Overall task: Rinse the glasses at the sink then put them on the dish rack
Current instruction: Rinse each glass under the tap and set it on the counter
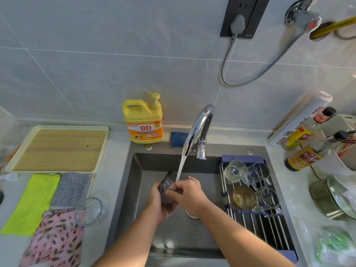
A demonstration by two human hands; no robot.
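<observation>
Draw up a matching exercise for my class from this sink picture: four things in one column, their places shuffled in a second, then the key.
Things
1. dark glass
2. amber glass
3. yellow detergent bottle
4. clear glass

Places
A. by the wall, left of the faucet
B. on the dish rack
C. held by the left hand and right hand under the running water
D. on the counter, left of the sink

Pairs: 1-C, 2-B, 3-A, 4-D
</observation>
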